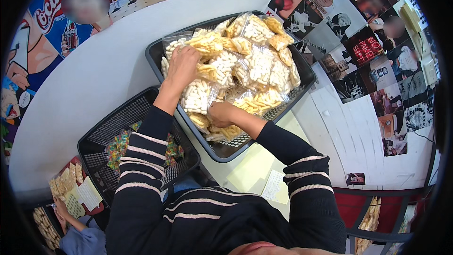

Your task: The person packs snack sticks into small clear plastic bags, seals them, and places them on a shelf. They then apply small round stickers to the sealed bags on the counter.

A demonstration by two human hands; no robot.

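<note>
A large dark plastic crate (216, 154) is heaped with clear bags of snacks. Some bags hold white stick-shaped pieces (260, 65), others yellow ones (260, 102). At the crate's left side, my left hand (183, 66) lies over the bags, its fingertips curled against a bag of yellow pieces (205, 42). Lower down, my right hand (221, 114) reaches in among the bags beside a bag of white pieces (195, 97). Its fingers are largely hidden, so a grip cannot be made out.
A second black crate (93, 163) holds small colourful packets (118, 148). Handwritten paper (274, 186) lies by the large crate. At lower left, another person's hands (63, 212) are near a red tray (97, 207) with packets and paper. Posters (361, 51) cover the walls.
</note>
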